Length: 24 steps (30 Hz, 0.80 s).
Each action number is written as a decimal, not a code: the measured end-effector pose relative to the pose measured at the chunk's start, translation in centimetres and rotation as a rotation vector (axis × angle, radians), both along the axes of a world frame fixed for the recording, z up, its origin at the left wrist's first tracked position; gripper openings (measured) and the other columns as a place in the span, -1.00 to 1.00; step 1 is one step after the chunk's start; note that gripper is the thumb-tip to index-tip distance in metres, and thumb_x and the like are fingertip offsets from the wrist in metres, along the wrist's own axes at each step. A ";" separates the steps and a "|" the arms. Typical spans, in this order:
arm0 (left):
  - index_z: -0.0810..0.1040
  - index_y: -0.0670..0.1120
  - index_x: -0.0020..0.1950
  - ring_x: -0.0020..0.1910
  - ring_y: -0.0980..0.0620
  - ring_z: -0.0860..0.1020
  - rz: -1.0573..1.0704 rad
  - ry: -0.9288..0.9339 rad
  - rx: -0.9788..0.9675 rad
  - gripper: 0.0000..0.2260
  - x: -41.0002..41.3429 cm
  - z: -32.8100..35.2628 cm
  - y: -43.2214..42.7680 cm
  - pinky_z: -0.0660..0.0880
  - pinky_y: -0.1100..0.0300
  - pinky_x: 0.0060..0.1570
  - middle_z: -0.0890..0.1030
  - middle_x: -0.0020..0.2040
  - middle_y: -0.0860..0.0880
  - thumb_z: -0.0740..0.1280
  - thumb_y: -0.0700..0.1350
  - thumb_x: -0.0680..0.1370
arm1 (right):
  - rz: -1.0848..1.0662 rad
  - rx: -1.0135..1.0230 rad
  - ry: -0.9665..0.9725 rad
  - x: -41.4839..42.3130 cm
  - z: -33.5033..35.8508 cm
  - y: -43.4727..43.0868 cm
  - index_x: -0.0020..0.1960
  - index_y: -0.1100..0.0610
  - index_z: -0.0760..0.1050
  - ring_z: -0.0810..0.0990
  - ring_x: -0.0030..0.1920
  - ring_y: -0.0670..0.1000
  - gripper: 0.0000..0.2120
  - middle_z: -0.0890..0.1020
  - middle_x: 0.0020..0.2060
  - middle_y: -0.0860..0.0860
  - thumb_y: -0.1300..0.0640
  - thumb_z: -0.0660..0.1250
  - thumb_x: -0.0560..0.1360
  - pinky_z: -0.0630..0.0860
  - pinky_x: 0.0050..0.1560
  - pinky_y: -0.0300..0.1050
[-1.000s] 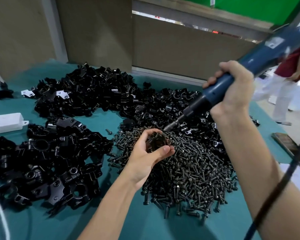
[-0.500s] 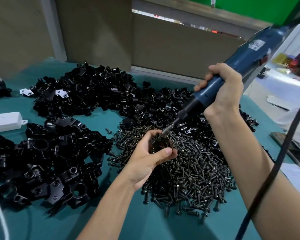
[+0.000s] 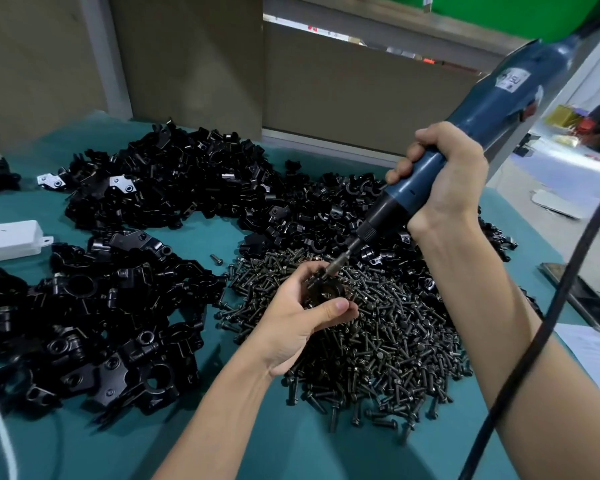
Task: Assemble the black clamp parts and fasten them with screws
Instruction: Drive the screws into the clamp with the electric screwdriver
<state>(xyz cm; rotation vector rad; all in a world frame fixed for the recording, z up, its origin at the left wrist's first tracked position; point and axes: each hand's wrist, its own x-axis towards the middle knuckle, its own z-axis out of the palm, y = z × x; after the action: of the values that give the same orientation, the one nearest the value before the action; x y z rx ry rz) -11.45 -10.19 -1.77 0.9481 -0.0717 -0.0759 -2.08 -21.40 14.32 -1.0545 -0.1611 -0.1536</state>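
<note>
My left hand (image 3: 297, 315) grips a black clamp (image 3: 323, 289) above the heap of dark screws (image 3: 378, 334) in the middle of the table. My right hand (image 3: 444, 181) is wrapped round a blue electric screwdriver (image 3: 482, 109), held at a slant. Its bit tip touches the top of the clamp between my left fingers. A screw under the bit cannot be made out. Piles of loose black clamp parts (image 3: 174, 181) lie at the back, and bigger clamp bodies (image 3: 84, 317) are heaped at the left.
The table has a teal cover (image 3: 257, 441). A white box (image 3: 11, 235) lies at the left edge, with a white cable near it. The screwdriver's black cord (image 3: 534, 341) hangs across my right forearm. A phone-like slab (image 3: 582, 296) lies at the right edge. A person stands far right.
The screwdriver has swung more upright and its bit has come down onto the clamp. My left hand has kept the clamp in nearly the same place.
</note>
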 end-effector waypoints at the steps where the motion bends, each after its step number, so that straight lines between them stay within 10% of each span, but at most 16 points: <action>1: 0.46 -0.11 0.22 -0.08 -0.08 0.70 0.002 -0.002 0.007 -0.54 0.0 0.0 0.0 0.62 0.13 0.05 0.69 -0.15 -0.08 0.46 -0.30 0.35 | 0.001 -0.002 0.003 0.0 0.0 0.0 -0.22 0.14 0.32 0.37 -0.51 0.00 -0.82 0.41 -0.44 0.05 0.35 0.28 0.42 0.41 -0.43 -0.16; 24: 0.42 -0.13 0.25 0.03 -0.11 0.68 0.048 -0.014 0.140 -0.48 -0.1 -0.4 -0.1 0.50 -0.06 0.32 0.69 -0.06 -0.06 0.51 -0.19 0.34 | -0.011 0.042 0.063 0.6 -0.7 0.0 -0.27 0.16 0.34 0.37 -0.53 0.00 -0.82 0.41 -0.46 0.06 0.37 0.28 0.41 0.41 -0.44 -0.17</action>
<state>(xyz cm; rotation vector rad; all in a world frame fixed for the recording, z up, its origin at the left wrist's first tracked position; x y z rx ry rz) -11.52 -10.25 -2.13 1.0896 -0.0571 -0.0306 -1.47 -21.38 13.61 -1.0170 -0.0950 -0.1328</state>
